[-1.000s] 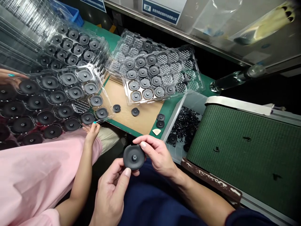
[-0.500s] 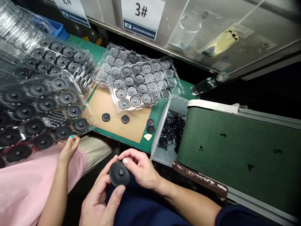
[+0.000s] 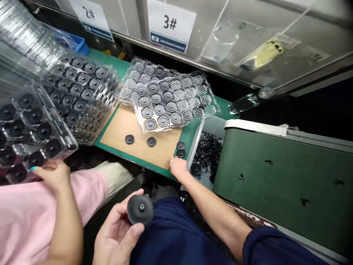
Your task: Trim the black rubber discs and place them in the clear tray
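My left hand (image 3: 118, 228) grips a round black rubber disc (image 3: 140, 209) by its rim, thumb in front and fingers behind. The disc's dished face, with a small stud in the centre, is turned up toward me. My right hand (image 3: 178, 167) rests at the green table edge with its fingers curled down; the fingertips and whatever lies under them are hidden. Just beyond it are two small black discs (image 3: 181, 149), one touching the other. Two more discs, a left one (image 3: 129, 139) and a right one (image 3: 151, 141), lie on the brown board (image 3: 116, 129).
Clear plastic trays (image 3: 176, 97) holding black discs overlap at the back. A tall tray stack (image 3: 85, 95) stands left. A co-worker's hand (image 3: 53, 173) holds another tray (image 3: 55, 121). Right are a bin of small black parts (image 3: 206, 147), a green conveyor (image 3: 275, 176) and a bottle (image 3: 245, 101).
My right hand has left the disc and moved up and right to the table edge, covering where a cream wedge lay. My left hand keeps the disc. The co-worker's tray has shifted left.
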Demonstrator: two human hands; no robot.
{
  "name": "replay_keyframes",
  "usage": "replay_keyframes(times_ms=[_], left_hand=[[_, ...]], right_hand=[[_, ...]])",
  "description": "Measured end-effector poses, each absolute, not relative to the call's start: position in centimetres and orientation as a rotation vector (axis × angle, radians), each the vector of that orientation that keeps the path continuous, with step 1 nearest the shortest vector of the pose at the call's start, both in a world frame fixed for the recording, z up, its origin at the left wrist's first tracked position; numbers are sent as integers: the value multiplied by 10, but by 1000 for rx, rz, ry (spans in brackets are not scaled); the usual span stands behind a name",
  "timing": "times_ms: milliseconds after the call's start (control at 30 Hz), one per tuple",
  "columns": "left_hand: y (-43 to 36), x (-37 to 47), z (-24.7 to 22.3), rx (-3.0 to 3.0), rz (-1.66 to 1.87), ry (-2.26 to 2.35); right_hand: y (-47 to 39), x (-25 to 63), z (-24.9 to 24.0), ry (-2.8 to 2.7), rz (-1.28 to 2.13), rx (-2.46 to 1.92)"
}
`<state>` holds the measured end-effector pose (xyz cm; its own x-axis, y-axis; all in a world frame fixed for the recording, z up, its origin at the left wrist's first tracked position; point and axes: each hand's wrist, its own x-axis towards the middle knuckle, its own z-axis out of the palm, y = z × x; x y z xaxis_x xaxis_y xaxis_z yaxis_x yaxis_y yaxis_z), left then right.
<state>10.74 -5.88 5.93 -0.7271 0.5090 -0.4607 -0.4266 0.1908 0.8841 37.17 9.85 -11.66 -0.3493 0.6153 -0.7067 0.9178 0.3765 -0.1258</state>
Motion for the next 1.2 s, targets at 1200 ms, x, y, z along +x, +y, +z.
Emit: replay_keyframes(times_ms=[1200], left_hand=[[-62,227,126,408,1648,1777]], right_hand=[[75,368,49,1879,-2482,1228]])
